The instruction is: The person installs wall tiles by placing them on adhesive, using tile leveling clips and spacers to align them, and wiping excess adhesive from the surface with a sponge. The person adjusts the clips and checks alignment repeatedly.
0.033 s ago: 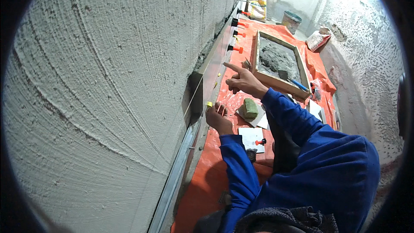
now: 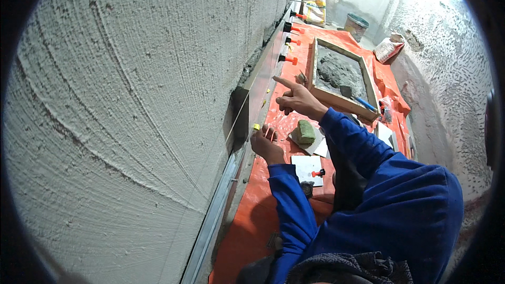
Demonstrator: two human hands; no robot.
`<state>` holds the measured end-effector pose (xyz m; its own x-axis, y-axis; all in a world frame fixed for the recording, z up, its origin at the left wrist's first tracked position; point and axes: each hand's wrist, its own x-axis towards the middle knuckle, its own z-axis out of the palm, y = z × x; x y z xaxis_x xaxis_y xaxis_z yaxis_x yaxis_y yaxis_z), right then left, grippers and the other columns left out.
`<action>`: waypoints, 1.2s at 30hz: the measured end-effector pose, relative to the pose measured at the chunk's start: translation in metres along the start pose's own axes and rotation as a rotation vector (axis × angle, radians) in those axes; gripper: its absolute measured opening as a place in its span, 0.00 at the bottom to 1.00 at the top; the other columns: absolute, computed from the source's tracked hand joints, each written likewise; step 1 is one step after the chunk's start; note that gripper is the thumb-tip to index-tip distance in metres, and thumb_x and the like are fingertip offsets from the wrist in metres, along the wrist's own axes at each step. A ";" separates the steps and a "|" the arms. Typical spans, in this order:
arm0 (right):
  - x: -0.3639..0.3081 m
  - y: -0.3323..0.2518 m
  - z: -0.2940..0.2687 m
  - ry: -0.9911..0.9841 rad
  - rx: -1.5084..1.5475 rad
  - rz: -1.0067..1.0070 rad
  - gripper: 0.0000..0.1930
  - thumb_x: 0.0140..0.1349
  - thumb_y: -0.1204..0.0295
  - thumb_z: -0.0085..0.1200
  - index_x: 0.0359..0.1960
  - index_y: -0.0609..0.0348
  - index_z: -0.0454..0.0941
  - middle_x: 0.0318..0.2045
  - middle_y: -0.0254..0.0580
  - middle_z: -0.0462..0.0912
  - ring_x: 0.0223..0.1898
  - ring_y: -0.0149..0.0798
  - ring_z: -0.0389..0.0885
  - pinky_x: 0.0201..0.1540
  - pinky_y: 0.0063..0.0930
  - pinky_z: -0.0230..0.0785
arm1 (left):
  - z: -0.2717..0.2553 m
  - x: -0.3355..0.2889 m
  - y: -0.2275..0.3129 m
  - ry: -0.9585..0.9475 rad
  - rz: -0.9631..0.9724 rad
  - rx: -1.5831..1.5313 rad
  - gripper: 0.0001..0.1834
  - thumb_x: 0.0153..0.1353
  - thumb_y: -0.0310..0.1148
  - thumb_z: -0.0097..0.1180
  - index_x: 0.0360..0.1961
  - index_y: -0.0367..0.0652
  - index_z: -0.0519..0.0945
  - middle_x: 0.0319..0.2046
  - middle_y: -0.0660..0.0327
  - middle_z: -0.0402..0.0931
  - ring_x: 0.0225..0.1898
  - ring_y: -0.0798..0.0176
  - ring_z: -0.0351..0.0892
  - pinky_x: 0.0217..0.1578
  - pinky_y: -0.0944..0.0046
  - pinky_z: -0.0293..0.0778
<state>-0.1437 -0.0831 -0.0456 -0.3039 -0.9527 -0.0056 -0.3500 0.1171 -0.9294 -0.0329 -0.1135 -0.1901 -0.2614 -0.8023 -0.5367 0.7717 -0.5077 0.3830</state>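
Observation:
My left hand [image 2: 267,145] is closed at the top edge of a tile by the wall. A small yellow piece [image 2: 256,127] sits at its fingertips, and a thin reddish thing [image 2: 272,135] shows between the curled fingers; its kind is unclear. My right hand [image 2: 301,100] holds nothing visible. Its index finger stretches to the face of the upright tile [image 2: 257,97], with the other fingers partly bent. Small yellow bits [image 2: 268,91] dot the tile near it. Farther along, several black-and-orange suction-type clamps [image 2: 288,59] stick out from the tile row.
Grey rough wall [image 2: 131,100] fills the left; a metal profile [image 2: 210,226] runs along its foot. Orange sheeting [image 2: 250,218] covers the floor. On it are a mortar tray [image 2: 371,81] with a blue-handled trowel [image 2: 365,104], a green sponge [image 2: 305,132] and a white tile [image 2: 306,170]. A bucket [image 2: 355,26] stands behind.

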 end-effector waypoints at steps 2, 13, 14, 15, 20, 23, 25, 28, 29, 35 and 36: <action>0.001 0.003 0.002 0.003 0.021 -0.006 0.39 0.61 0.72 0.56 0.73 0.56 0.52 0.23 0.40 0.80 0.21 0.29 0.78 0.25 0.24 0.73 | -0.002 0.003 0.002 0.019 -0.001 -0.009 0.11 0.62 0.37 0.53 0.42 0.43 0.75 0.35 0.62 0.78 0.32 0.63 0.77 0.36 0.61 0.73; 0.003 0.002 -0.001 -0.011 -0.087 0.012 0.37 0.66 0.72 0.55 0.74 0.56 0.50 0.24 0.37 0.80 0.25 0.28 0.79 0.29 0.24 0.76 | 0.007 0.004 0.003 0.038 -0.002 0.010 0.17 0.64 0.41 0.54 0.50 0.46 0.72 0.41 0.61 0.76 0.40 0.57 0.77 0.43 0.57 0.76; 0.003 0.002 -0.002 -0.020 -0.066 0.005 0.37 0.64 0.72 0.54 0.74 0.56 0.50 0.24 0.38 0.80 0.24 0.28 0.79 0.28 0.24 0.75 | 0.007 0.004 0.003 0.017 0.021 0.020 0.17 0.64 0.41 0.54 0.50 0.45 0.72 0.41 0.61 0.76 0.40 0.57 0.77 0.43 0.57 0.76; 0.003 0.002 -0.002 -0.020 -0.056 0.003 0.38 0.63 0.71 0.54 0.73 0.55 0.51 0.24 0.39 0.79 0.24 0.28 0.79 0.27 0.25 0.75 | 0.006 0.004 0.003 0.002 0.030 0.022 0.17 0.64 0.41 0.55 0.49 0.45 0.72 0.41 0.61 0.76 0.40 0.57 0.77 0.43 0.57 0.77; 0.005 0.002 -0.001 -0.049 -0.043 0.002 0.37 0.63 0.71 0.55 0.73 0.57 0.53 0.24 0.38 0.79 0.24 0.28 0.78 0.28 0.25 0.75 | 0.007 0.001 0.004 -0.005 0.026 0.010 0.15 0.64 0.40 0.54 0.47 0.44 0.72 0.43 0.60 0.76 0.40 0.58 0.77 0.42 0.58 0.76; 0.005 -0.002 0.001 -0.049 -0.042 0.007 0.37 0.62 0.70 0.55 0.73 0.57 0.52 0.24 0.38 0.79 0.24 0.28 0.78 0.28 0.24 0.75 | 0.011 -0.002 0.007 0.035 -0.004 0.017 0.15 0.65 0.39 0.51 0.48 0.42 0.72 0.44 0.59 0.75 0.41 0.58 0.76 0.42 0.59 0.75; 0.003 -0.003 0.002 -0.038 -0.052 0.006 0.35 0.65 0.71 0.54 0.73 0.58 0.53 0.24 0.37 0.80 0.24 0.27 0.78 0.29 0.23 0.75 | 0.013 -0.004 0.009 0.031 0.000 0.016 0.15 0.65 0.38 0.50 0.49 0.42 0.72 0.45 0.58 0.75 0.41 0.59 0.76 0.42 0.59 0.75; 0.000 -0.004 0.003 0.001 -0.038 -0.004 0.36 0.63 0.71 0.54 0.73 0.58 0.53 0.23 0.37 0.79 0.24 0.27 0.78 0.28 0.23 0.75 | 0.015 -0.007 0.010 0.068 0.026 0.008 0.13 0.61 0.35 0.50 0.41 0.36 0.76 0.39 0.57 0.76 0.35 0.60 0.77 0.37 0.62 0.75; -0.001 -0.004 0.003 0.016 -0.033 -0.008 0.37 0.62 0.70 0.55 0.73 0.58 0.53 0.23 0.37 0.79 0.23 0.27 0.78 0.27 0.24 0.75 | 0.016 -0.006 0.009 0.081 0.045 -0.003 0.13 0.59 0.33 0.50 0.38 0.33 0.78 0.36 0.57 0.77 0.33 0.61 0.77 0.34 0.64 0.75; 0.004 -0.004 0.003 0.001 -0.066 -0.014 0.37 0.61 0.72 0.54 0.72 0.59 0.55 0.22 0.38 0.79 0.22 0.27 0.77 0.26 0.24 0.74 | 0.017 0.002 0.002 0.112 0.016 -0.013 0.16 0.64 0.39 0.52 0.48 0.42 0.73 0.39 0.61 0.75 0.34 0.62 0.75 0.39 0.59 0.74; 0.005 -0.006 0.001 -0.022 -0.084 -0.019 0.36 0.62 0.71 0.54 0.72 0.60 0.56 0.22 0.38 0.79 0.22 0.28 0.77 0.26 0.24 0.74 | 0.018 0.003 0.000 0.130 0.040 -0.006 0.15 0.63 0.39 0.52 0.47 0.43 0.74 0.37 0.62 0.75 0.32 0.62 0.75 0.39 0.59 0.74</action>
<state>-0.1425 -0.0889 -0.0406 -0.2776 -0.9607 0.0031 -0.4291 0.1211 -0.8951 -0.0438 -0.1217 -0.1779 -0.1538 -0.7742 -0.6140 0.7834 -0.4743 0.4017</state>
